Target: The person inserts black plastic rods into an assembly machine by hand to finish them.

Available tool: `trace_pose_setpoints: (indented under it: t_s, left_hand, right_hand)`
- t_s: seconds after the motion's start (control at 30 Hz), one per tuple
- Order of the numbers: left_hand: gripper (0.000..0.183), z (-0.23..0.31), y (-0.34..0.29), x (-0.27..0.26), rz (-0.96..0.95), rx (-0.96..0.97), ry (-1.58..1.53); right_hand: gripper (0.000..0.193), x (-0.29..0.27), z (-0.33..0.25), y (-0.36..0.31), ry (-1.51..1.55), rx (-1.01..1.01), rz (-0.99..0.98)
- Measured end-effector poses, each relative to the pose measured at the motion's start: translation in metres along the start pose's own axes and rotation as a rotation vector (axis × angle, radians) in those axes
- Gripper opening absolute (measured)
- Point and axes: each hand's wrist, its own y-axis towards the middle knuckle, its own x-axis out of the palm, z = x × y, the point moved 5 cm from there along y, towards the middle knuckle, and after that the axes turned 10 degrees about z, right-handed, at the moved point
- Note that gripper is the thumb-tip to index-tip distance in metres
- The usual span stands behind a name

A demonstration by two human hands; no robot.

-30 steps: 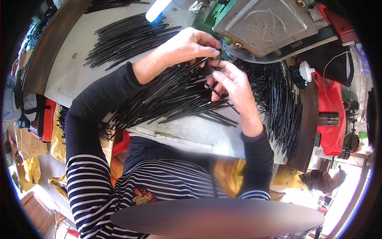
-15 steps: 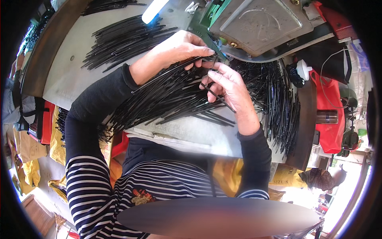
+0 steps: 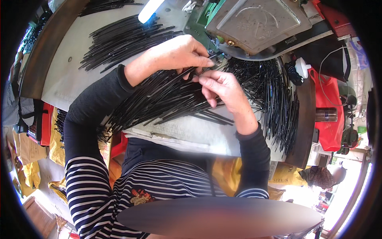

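My left hand (image 3: 181,55) is closed over the pile, thumb and forefinger pinched on a thin black strip (image 3: 217,54) whose end sticks out to the right. Close beside it, my right hand (image 3: 227,91) has its thumb and forefinger pressed together by the left fingers. What sits in that pinch is too small and hidden to make out. Beneath both hands lies a wide heap of long thin black strips (image 3: 139,105) on the pale table (image 3: 59,85). A second heap of black strips (image 3: 274,105) spreads to the right of my right hand.
A machine with a grey metal cover (image 3: 258,26) and green body stands just beyond my hands. More black strips (image 3: 119,40) lie at the far left, near a bright white lamp (image 3: 151,10). Wooden table edges (image 3: 305,119) curve round both sides. A red bag (image 3: 330,111) hangs at right.
The black strip that slanted down from my right hand no longer shows there. My right hand has shifted slightly left, its fingertips closer to my left hand, which has lowered a little.
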Motion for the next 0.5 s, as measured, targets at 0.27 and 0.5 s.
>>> trace_pose_setpoints:
  t_s: [0.27, 0.5]
  left_hand:
    - [0.028, -0.007, -0.003, 0.002, -0.181, -0.038, 0.108]
    - [0.03, -0.012, 0.001, -0.002, -0.204, -0.029, -0.029]
  right_hand:
    - [0.025, -0.034, 0.005, 0.01, 0.148, -0.091, 0.236]
    - [0.025, -0.05, 0.008, 0.015, 0.453, -0.122, 0.174]
